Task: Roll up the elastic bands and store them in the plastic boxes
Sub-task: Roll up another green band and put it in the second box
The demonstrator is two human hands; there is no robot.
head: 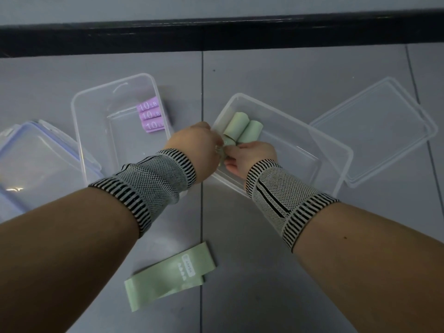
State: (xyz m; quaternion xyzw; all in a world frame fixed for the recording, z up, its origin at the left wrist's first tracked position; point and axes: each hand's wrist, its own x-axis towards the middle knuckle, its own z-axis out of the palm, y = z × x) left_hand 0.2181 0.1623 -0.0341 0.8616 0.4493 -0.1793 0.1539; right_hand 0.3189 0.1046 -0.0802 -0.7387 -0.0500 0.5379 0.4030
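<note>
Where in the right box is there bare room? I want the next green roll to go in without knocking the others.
The right box is bare on its right, beyond the two green rolls. Its left end is crowded: left hand and right hand meet there. The purple rolls fill the left box's far-right corner.

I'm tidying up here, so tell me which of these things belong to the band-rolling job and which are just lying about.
Part of the job:
- flat green band
- two green rolls in the right box
- three purple rolls in the left box
- left hand, right hand, both at the green rolls

Lying about:
- clear lid
- blue-edged lid
</note>
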